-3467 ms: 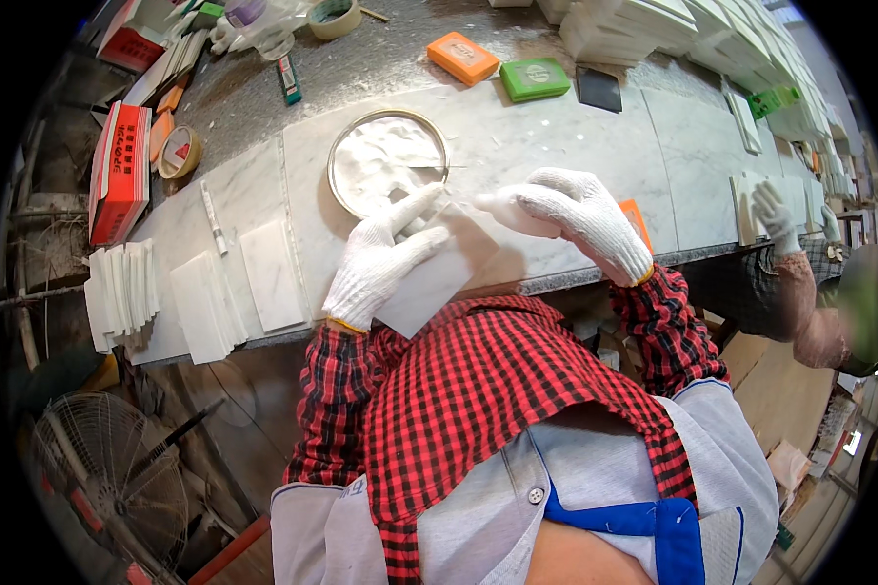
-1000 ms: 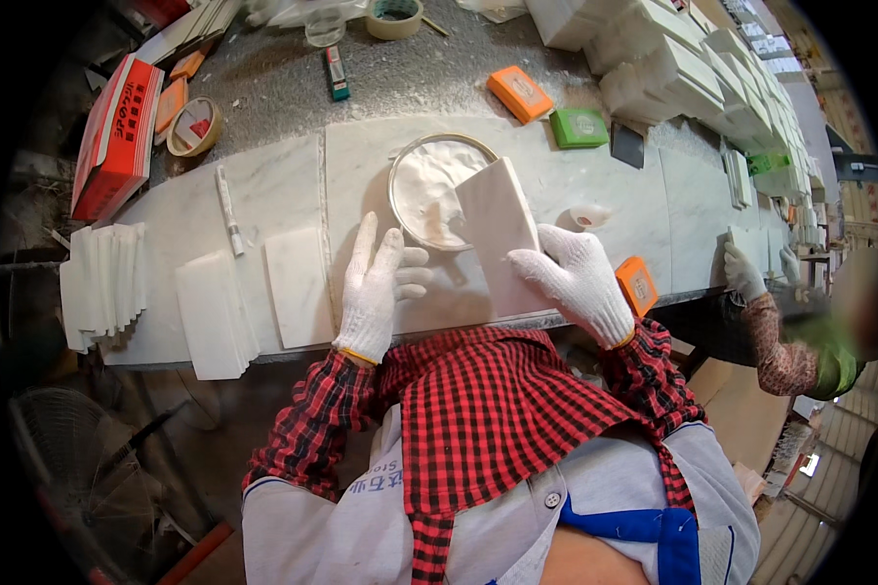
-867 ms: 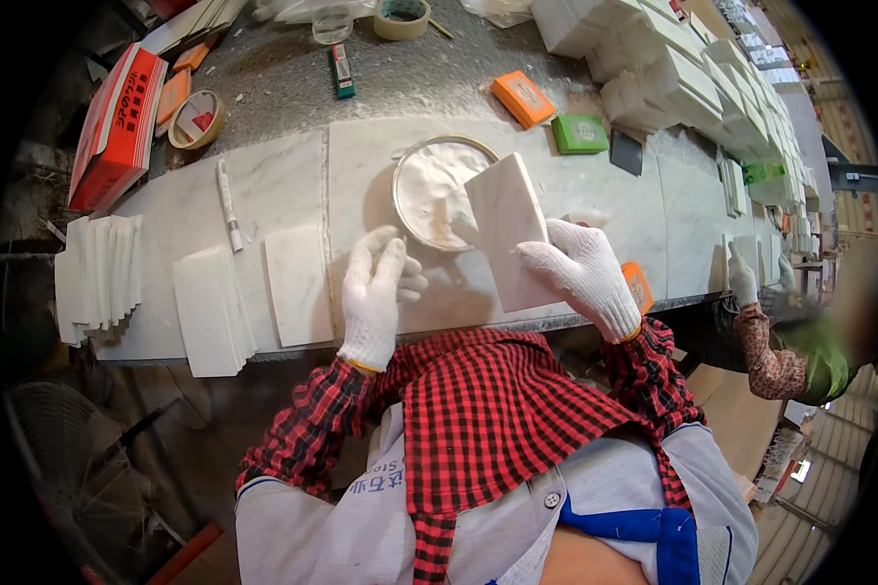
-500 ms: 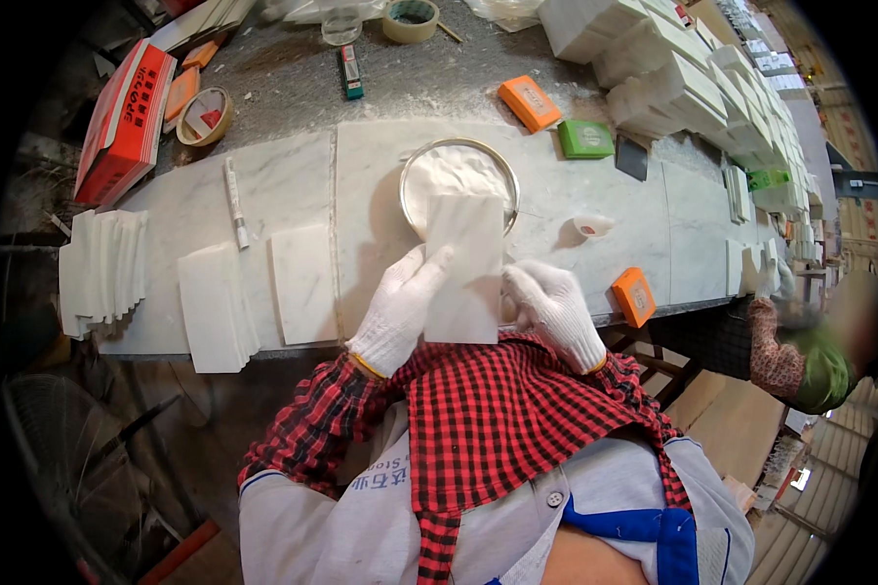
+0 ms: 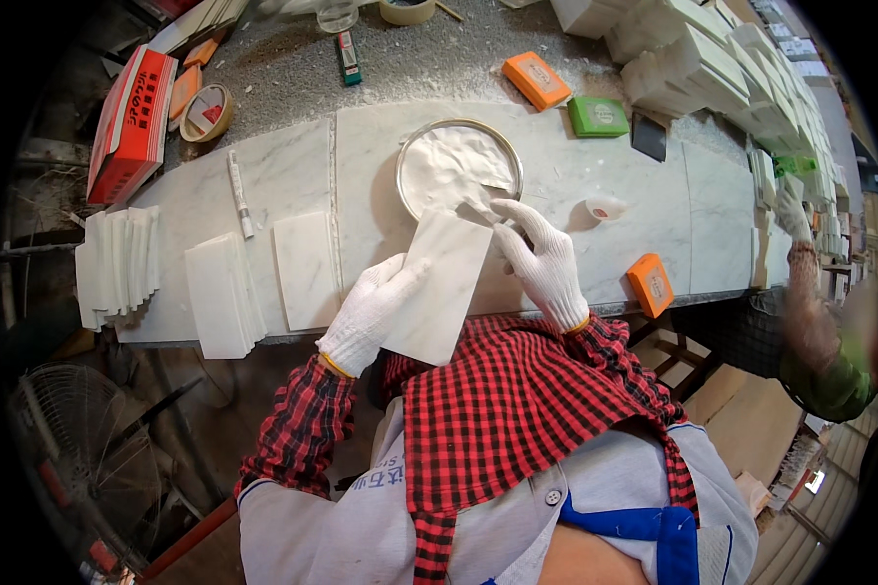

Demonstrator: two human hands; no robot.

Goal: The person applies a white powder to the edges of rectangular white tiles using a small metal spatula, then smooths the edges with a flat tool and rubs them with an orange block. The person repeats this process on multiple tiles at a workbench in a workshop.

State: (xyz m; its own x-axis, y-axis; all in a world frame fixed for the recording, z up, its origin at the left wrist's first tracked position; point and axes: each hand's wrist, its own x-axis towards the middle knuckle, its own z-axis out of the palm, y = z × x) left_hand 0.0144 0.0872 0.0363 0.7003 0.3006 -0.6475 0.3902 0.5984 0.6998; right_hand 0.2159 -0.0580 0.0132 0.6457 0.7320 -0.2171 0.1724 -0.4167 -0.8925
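My left hand [image 5: 373, 312], in a white knit glove, grips a white marble tile [image 5: 444, 288] by its left edge. The tile is tilted, its upper end reaching the near rim of a round metal bowl [image 5: 399, 175]. White powder or paste [image 5: 449, 161] lies in the bowl. My gloved right hand [image 5: 544, 255] is at the bowl's near right side, its fingers pinched on a thin metal scraper [image 5: 475, 209]. The fingers partly hide the scraper. More tiles lie left of my hands: a single tile [image 5: 304, 268] and a fanned stack [image 5: 222, 297].
Upright tiles [image 5: 117, 265] and a white marker [image 5: 239, 195] are at left. Orange boxes [image 5: 651, 285], a green box [image 5: 598, 117] and a small white cup [image 5: 605, 209] stand right. Tile stacks [image 5: 693, 73] fill the far right; a co-worker's arm [image 5: 812, 302] reaches in there.
The tile has turned from upright to slanting, its top now to the right. My right hand has moved from the tile's right edge up toward the bowl, and the scraper has come into sight.
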